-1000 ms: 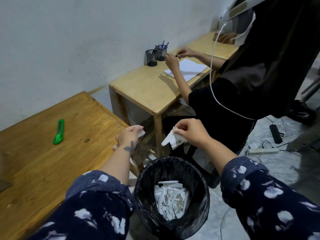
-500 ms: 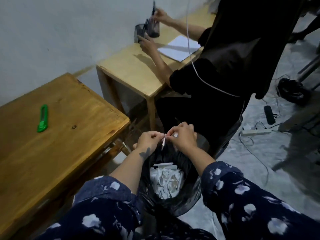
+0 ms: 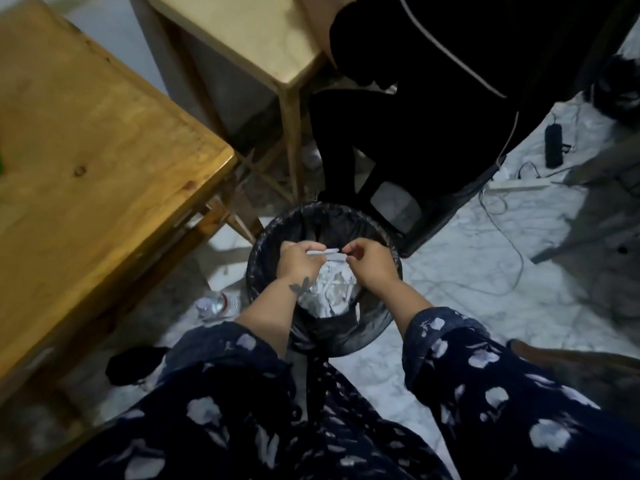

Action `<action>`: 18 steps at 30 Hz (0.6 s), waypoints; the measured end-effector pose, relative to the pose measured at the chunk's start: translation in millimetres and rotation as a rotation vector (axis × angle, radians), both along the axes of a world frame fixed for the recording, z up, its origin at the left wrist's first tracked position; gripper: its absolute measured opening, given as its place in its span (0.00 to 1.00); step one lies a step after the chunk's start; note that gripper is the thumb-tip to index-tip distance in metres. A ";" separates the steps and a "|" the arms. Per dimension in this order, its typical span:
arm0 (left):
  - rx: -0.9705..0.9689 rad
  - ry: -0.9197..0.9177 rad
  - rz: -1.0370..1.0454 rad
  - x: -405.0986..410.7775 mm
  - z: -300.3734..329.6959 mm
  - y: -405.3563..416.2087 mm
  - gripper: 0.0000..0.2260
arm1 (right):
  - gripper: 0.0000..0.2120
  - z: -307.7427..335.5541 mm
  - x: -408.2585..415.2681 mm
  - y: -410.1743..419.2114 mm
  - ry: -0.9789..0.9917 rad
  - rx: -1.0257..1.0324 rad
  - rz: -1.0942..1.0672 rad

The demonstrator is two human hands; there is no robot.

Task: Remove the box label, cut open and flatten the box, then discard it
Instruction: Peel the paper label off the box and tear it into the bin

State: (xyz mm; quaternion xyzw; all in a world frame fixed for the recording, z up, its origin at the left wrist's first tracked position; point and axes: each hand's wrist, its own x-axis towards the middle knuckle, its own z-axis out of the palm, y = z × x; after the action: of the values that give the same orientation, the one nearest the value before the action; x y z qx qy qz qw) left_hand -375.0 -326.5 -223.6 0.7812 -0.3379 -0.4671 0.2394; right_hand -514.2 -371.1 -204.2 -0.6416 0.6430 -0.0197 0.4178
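Both my hands hover over a round black-lined trash bin [image 3: 393, 258] on the floor. My left hand [image 3: 299, 259] pinches one end of a thin white strip of label [image 3: 323, 251]. My right hand [image 3: 370, 263] pinches the other end, so the strip stretches between them, just above the bin's opening. Inside the bin lie several white paper scraps [image 3: 329, 292]. No box is in view. A sliver of green at the left edge of the wooden table [image 3: 104, 133] is all that shows of the cutter [image 3: 1, 166].
A second, lighter wooden table [image 3: 249, 32] stands behind the bin. A person in black [image 3: 433, 98] sits at it. A crushed plastic bottle [image 3: 216, 304] lies on the floor left of the bin. Cables and a power strip [image 3: 553, 145] lie at right.
My view has tilted down. My hands came together over the bin and lowered toward its opening, and the label piece now spans between both hands.
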 end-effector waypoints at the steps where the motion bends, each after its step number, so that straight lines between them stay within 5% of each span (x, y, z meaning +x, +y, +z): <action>1: 0.025 -0.013 -0.007 0.5 -1.1 0.8 0.03 | 0.08 -1.5 -0.8 1.4 0.018 0.020 0.004; 8: -0.048 -0.008 -0.088 33.6 59.6 -23.9 0.08 | 0.06 46.3 38.2 -28.3 -0.031 -0.028 0.139; 18: -0.257 -0.203 0.131 151.3 181.8 -8.1 0.08 | 0.07 167.3 185.9 -49.2 -0.138 -0.275 0.472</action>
State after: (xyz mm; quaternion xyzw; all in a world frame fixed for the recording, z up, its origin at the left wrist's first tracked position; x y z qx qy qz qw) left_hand -223.7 -334.6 -41.7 0.8078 -0.3655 -0.3222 0.3318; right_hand -328.3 -420.3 -36.8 -0.8213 0.4372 -0.0525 0.3628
